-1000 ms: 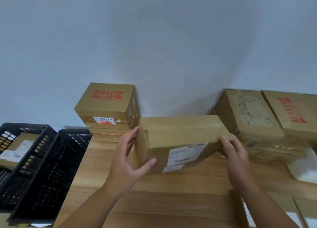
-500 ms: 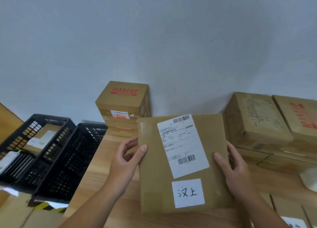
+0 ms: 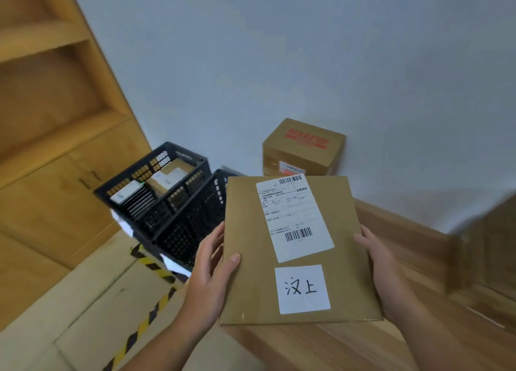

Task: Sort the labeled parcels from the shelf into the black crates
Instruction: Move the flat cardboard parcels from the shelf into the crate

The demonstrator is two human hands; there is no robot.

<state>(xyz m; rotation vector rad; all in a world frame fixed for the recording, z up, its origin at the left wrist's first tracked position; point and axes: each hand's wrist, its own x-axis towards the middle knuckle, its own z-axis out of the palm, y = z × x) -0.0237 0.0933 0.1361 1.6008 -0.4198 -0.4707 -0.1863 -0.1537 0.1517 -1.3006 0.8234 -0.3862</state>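
Head view: the left hand point(image 3: 212, 270) at 9 o'clock and the right hand point(image 3: 382, 270) at 3 o'clock clamp the side edges of a flat brown parcel point(image 3: 251, 259), label up, above the desk point(image 3: 349, 348). At 10 o'clock stand two black crates: the nearer crate point(image 3: 181, 231) and the farther crate point(image 3: 173, 200), which holds parcels. A MAKEUP box point(image 3: 304, 150) sits at 12 o'clock.

The parcel point(image 3: 251, 281) hides most fingers of the left grip point(image 3: 212, 270) and the right grip point(image 3: 382, 270). It also covers the near crate's point(image 3: 190, 222) right corner and the makeup box's point(image 3: 304, 147) lower front. The shipping label's point(image 3: 293, 217) fine print is too small to read. The boxes point(image 3: 485, 248) at right are blurred and cut off by the edge, as is the shelf point(image 3: 42, 91) at left.
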